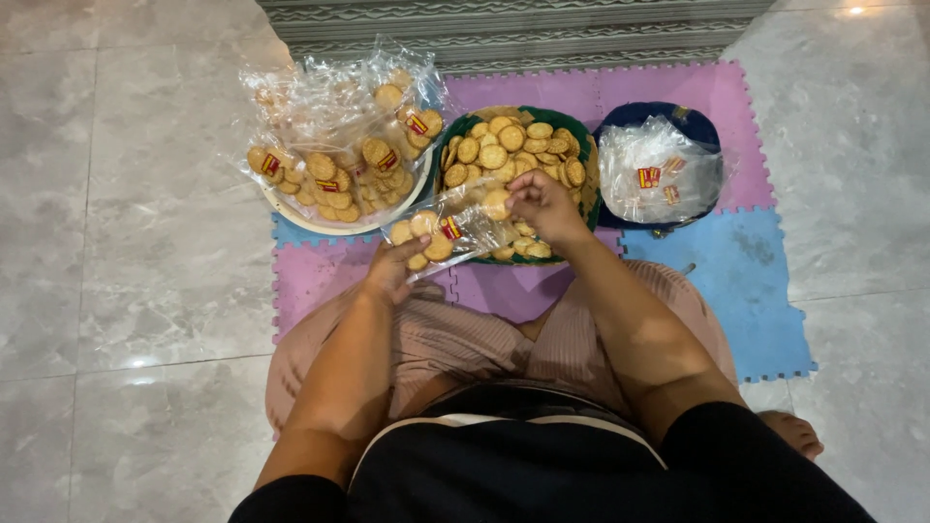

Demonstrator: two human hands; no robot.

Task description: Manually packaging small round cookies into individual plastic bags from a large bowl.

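Hands (465, 237) fill biscuit bag (448, 230).

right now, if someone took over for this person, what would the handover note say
Left hand: holds a clear bag partly filled with round crackers.
Right hand: at the bag's open end, over the green basket of loose crackers.
Done: filled bags piled on the white tray to the left.
Left: loose crackers fill the basket; empty bags sit in the blue bowl to the right.
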